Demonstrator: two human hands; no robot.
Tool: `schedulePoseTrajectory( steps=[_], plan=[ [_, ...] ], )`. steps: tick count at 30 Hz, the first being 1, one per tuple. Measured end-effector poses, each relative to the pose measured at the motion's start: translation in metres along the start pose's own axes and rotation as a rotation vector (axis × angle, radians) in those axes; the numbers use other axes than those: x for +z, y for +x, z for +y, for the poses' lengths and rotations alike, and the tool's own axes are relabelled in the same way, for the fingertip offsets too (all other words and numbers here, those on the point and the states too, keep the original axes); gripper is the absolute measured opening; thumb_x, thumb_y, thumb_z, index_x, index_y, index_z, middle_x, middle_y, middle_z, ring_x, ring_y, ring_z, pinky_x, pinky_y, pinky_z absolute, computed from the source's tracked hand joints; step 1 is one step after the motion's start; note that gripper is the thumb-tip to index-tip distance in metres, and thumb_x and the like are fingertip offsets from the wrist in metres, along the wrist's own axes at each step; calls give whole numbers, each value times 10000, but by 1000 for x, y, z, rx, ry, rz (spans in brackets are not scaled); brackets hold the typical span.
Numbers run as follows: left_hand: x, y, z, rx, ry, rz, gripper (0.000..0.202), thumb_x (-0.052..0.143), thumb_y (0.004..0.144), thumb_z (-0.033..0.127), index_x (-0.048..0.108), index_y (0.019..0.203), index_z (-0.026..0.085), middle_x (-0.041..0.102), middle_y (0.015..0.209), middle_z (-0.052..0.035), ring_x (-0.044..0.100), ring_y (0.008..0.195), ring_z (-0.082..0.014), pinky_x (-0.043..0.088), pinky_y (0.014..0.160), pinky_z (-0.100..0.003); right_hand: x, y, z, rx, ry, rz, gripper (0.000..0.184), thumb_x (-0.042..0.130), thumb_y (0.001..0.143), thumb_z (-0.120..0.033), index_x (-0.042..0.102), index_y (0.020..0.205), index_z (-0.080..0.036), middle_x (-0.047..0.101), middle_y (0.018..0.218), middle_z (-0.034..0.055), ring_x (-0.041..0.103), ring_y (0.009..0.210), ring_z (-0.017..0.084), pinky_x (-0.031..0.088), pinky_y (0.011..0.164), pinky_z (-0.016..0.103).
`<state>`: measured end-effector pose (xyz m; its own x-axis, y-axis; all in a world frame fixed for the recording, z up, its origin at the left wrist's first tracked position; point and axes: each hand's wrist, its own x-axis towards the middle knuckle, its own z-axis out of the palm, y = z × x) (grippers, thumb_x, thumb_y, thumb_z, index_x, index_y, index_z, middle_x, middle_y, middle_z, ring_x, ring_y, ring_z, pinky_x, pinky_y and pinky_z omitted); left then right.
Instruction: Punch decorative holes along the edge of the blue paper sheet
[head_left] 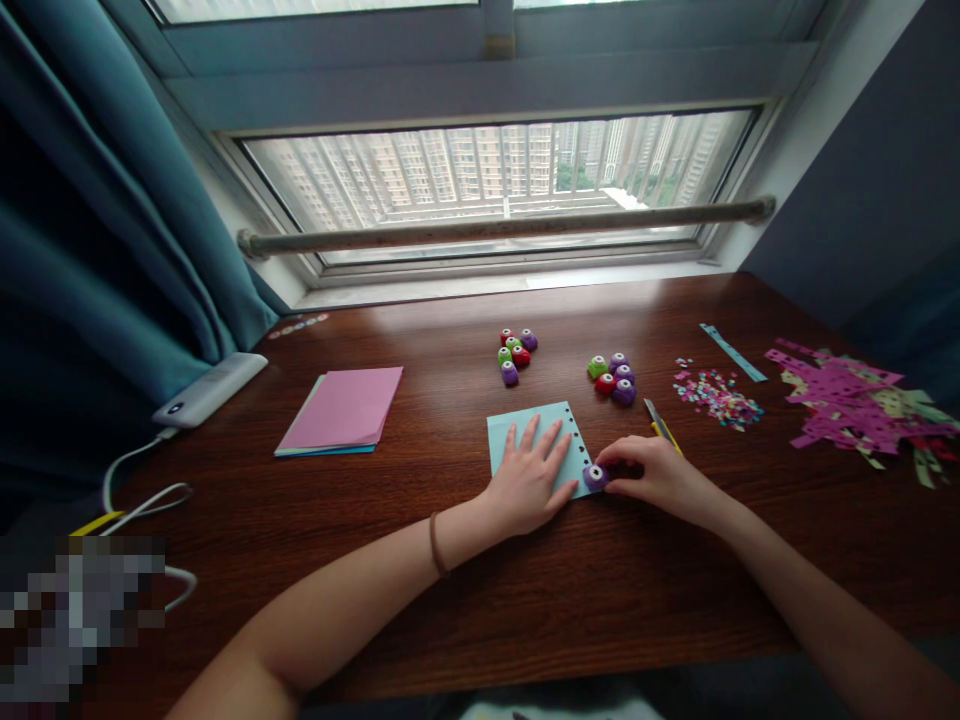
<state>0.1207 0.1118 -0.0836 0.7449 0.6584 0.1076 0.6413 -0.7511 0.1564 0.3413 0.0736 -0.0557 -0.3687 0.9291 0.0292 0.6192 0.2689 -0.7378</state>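
A light blue sheet of paper (501, 432) lies on the desk, with a row of small punched holes along its right edge. Fingers spread, my left hand (529, 480) presses flat on this sheet. At the sheet's lower right edge sits a small purple craft punch (595, 477), which my right hand (660, 478) grips from the right between thumb and fingers. Whether the paper is inside the punch's slot, I cannot tell. Just beyond my right hand lies a yellow utility knife (664, 428), partly hidden by it.
Behind the sheet stand two groups of coloured craft punches (516, 352) (613, 378). Pink and blue paper (341, 410) is stacked at left. Confetti (718, 398), a blue strip (733, 352) and pink and green paper strips (847, 395) lie right. A white power strip (214, 388) is far left.
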Motion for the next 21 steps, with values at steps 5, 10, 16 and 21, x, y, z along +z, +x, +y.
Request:
schedulePoseTrajectory(
  steps=[5, 10, 16, 21],
  plan=[
    [-1, -1, 2, -2, 30, 37, 584, 304, 888, 516, 308, 1364, 177, 203, 1442, -99, 73, 1325, -338, 90, 1029, -578, 0, 0, 2, -13, 7, 4, 189, 681, 717, -183, 660, 905, -198, 626, 835, -1, 553, 772, 155, 421, 684, 252],
    [-5, -2, 4, 9, 73, 65, 571, 291, 897, 506, 325, 1358, 172, 207, 1441, -100, 71, 1326, -343, 75, 1034, -577, 1, 1, 4, -20, 14, 8, 184, 687, 714, -185, 656, 896, -198, 623, 831, -4, 551, 768, 151, 420, 687, 250],
    [-8, -2, 6, 42, 124, 95, 552, 274, 909, 482, 330, 1357, 163, 231, 1433, -105, 63, 1332, -332, 62, 1045, -564, 1, 0, 4, -24, 18, 2, 185, 691, 712, -188, 655, 894, -195, 622, 828, -8, 551, 774, 148, 418, 690, 242],
    [-9, -3, 6, 91, 157, 111, 535, 275, 919, 453, 350, 1345, 139, 285, 1408, -122, 92, 1335, -308, 75, 1063, -524, 1, 0, 6, -16, 29, 7, 201, 694, 705, -167, 652, 900, -193, 620, 833, -14, 550, 768, 141, 418, 685, 230]
  ],
)
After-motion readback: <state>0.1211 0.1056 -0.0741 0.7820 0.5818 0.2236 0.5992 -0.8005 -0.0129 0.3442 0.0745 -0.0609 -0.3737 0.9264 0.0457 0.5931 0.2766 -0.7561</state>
